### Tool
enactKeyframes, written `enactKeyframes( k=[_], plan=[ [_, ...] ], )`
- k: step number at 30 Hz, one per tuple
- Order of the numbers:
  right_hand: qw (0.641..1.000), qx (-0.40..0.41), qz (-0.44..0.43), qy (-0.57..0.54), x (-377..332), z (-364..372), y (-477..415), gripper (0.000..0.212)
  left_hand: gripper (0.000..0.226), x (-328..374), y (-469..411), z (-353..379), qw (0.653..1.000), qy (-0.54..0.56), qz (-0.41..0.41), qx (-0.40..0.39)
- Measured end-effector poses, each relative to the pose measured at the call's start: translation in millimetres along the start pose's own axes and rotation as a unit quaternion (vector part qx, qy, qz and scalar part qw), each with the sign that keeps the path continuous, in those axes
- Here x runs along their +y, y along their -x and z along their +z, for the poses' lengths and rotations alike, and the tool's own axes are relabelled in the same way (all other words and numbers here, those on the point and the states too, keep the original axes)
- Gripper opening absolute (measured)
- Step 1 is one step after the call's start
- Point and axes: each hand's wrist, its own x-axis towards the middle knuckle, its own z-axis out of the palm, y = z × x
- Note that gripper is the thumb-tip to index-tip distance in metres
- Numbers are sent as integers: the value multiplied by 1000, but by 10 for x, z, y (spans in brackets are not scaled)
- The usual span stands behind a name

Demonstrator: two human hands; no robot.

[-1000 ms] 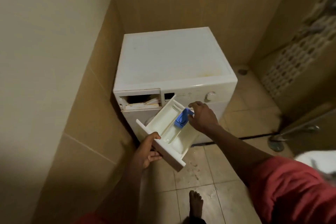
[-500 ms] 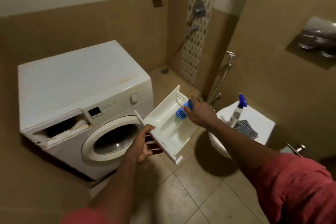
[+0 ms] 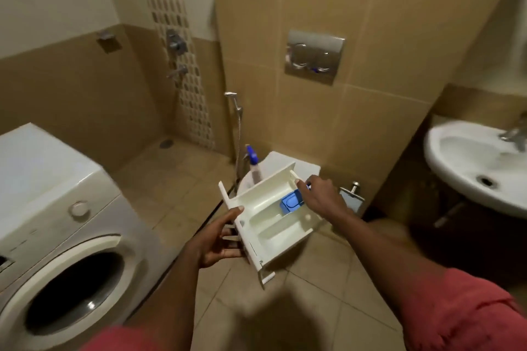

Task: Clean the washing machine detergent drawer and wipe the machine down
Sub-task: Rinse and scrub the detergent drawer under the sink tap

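The white detergent drawer (image 3: pixel 271 219) is out of the machine and held in the air between both hands, with a blue insert (image 3: pixel 291 204) in its far compartment. My left hand (image 3: pixel 216 239) grips the drawer's front panel end, thumb on top. My right hand (image 3: pixel 319 196) grips the drawer's far right edge beside the blue insert. The white front-loading washing machine (image 3: pixel 57 208) stands at the left, its round door closed and its drawer slot cut off by the frame's edge.
A toilet (image 3: pixel 285 162) with closed lid sits behind the drawer, with a spray bottle (image 3: pixel 253 165) with blue nozzle on it. A white wash basin (image 3: pixel 470 168) hangs at the right. A hand shower (image 3: pixel 236 105) and taps are on the far wall. Tiled floor lies below.
The view has swung right, away from the machine. Both hands have carried the drawer over toward the toilet and basin. The grips look unchanged.
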Motion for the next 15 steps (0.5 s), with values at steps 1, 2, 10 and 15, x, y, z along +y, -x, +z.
enactKeyframes(
  k=[1,2,10,15],
  plan=[
    [1000,8,10,-10,215,-103,9,48,56,28,-48,190,1000,-20,-2,-7],
    [999,17,20,-18,437,-224,29,47,55,50,-89,414,999,-39,-3,-17],
    [985,103,139,-28,1987,-1214,232,43,60,17,-446,2224,984,-150,11,-95],
    [971,136,195,-40,2702,-1687,405,43,49,50,-626,3120,966,-205,-9,-157]
  ],
)
